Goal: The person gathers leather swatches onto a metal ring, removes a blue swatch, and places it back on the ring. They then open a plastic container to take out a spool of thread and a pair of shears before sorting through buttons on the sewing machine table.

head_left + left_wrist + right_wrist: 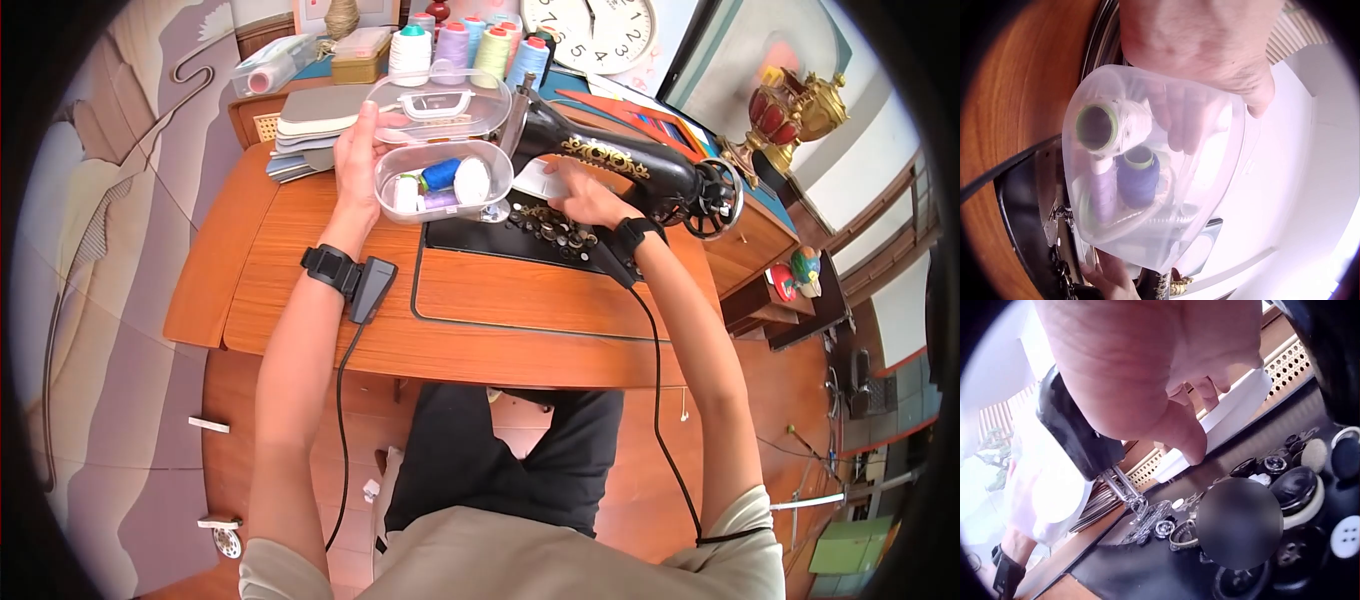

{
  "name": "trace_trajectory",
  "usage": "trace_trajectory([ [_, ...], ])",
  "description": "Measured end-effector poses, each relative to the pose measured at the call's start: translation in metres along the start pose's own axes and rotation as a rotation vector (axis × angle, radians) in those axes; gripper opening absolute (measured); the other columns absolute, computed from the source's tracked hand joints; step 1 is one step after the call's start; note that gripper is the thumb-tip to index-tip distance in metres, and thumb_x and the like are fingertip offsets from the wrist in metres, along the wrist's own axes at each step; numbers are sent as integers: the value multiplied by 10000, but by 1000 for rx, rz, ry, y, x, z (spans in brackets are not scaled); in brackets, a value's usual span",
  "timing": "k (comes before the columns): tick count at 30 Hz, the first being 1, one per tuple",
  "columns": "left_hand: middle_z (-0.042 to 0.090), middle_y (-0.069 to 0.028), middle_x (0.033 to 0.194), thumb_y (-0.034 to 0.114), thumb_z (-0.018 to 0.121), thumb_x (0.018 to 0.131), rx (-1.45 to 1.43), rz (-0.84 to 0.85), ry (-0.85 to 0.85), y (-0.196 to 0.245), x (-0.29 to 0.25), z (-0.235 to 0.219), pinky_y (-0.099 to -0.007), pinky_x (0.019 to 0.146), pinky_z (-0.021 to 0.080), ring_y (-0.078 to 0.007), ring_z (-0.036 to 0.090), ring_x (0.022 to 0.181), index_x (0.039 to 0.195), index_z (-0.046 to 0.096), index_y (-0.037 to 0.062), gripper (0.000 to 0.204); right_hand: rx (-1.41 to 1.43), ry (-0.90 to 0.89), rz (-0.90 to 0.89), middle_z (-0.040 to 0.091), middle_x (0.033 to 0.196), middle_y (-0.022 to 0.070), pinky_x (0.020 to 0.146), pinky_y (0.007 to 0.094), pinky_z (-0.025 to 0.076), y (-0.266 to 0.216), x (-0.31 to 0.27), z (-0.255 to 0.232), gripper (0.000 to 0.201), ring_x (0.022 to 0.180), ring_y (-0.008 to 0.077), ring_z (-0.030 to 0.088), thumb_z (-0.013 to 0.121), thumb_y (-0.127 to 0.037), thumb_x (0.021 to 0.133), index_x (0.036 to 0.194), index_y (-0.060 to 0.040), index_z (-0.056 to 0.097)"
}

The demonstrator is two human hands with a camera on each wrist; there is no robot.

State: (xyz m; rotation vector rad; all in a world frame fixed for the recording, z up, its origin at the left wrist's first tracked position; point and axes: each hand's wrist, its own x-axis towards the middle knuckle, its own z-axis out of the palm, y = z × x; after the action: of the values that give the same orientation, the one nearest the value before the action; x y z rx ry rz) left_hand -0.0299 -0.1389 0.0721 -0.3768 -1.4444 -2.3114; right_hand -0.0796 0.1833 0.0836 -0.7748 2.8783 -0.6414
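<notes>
A clear plastic box (pixel 445 208) with its lid (pixel 455 105) raised is held up by my left hand (pixel 355 165), gripping its left side. White, blue and purple thread spools lie inside; the left wrist view shows the blue spool (pixel 1139 184) beside the white one (pixel 1124 125). My right hand (pixel 592 203) is beneath the sewing machine arm. In the right wrist view its thumb lies in front of a white flat container (pixel 1235 415), with the other fingers behind, holding it. Loose buttons (pixel 555 233) are spread on the black machine bed just in front.
The black sewing machine (pixel 600 150) stands right of the clear box, its handwheel (pixel 715 198) at the far right. Thread cones (pixel 452 48), a clock (pixel 592 30) and a stack of papers or cloth (pixel 305 130) are behind. Cables hang from both wrists.
</notes>
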Motion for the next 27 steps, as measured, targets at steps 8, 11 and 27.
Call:
trace_trajectory([
  [8, 674, -171, 813, 475, 427, 995, 26, 9, 5, -1, 3, -1, -338, 719, 569, -224, 679, 756, 1013, 619, -52, 561, -175, 23, 85, 496, 1287, 202, 1057, 395, 363, 21, 23, 11, 562, 1261, 340, 457, 646, -35, 782, 1305, -38, 440],
  [11, 669, -172, 827, 474, 430, 994, 45, 10, -1, 0, 2, -1, -342, 721, 569, -224, 675, 763, 1015, 617, -54, 560, -56, 90, -23, 481, 1338, 187, 1076, 383, 345, 21, 13, 11, 590, 1291, 317, 437, 627, -50, 794, 1347, -47, 421],
  [27, 679, -198, 832, 505, 364, 1000, 188, 68, -310, 4, -46, 47, -363, 741, 562, -252, 678, 800, 1064, 565, -79, 621, 745, -202, -105, 542, 1311, 159, 672, 279, 523, -53, -83, 5, 739, 830, 143, 634, 621, -379, 925, 1470, -40, 256],
])
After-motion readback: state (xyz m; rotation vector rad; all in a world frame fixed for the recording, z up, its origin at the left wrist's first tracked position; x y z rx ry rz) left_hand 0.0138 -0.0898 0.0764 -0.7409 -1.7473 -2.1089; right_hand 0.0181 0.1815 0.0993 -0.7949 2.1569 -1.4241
